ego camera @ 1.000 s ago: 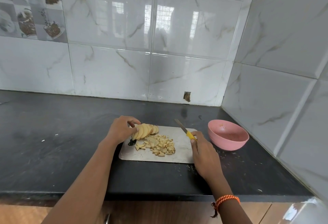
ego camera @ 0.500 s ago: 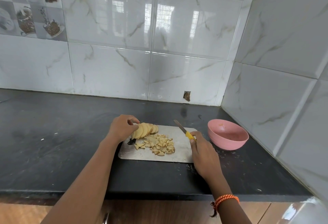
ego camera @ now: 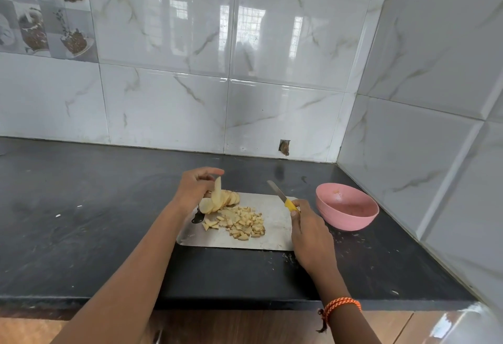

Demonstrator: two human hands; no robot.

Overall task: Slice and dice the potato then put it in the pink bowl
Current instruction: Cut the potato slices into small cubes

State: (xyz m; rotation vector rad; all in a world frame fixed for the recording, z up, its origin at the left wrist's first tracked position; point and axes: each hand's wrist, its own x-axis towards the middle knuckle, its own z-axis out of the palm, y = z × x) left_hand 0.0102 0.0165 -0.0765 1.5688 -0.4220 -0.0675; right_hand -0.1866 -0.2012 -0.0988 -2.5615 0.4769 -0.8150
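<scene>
Pinching one potato slice (ego camera: pixel 217 190) upright, left hand (ego camera: pixel 194 190) is hovering over sliced potato (ego camera: pixel 221 200), frame centre. Right hand (ego camera: pixel 309 230) is gripping knife (ego camera: pixel 283 199) beside the dice (ego camera: pixel 241 221).

Illumination is bright, diffuse daylight. The glossy wall tiles (ego camera: pixel 245 44) reflect barred window shapes at the far centre, producing soft glare. The dark countertop (ego camera: pixel 81 221) shows a dull sheen and only faint shadows beneath the forearms. Wide-angle distortion bends tile joints and the counter edge toward the right and near margins. Focus is adequate at centre; the corners appear softer.
</scene>
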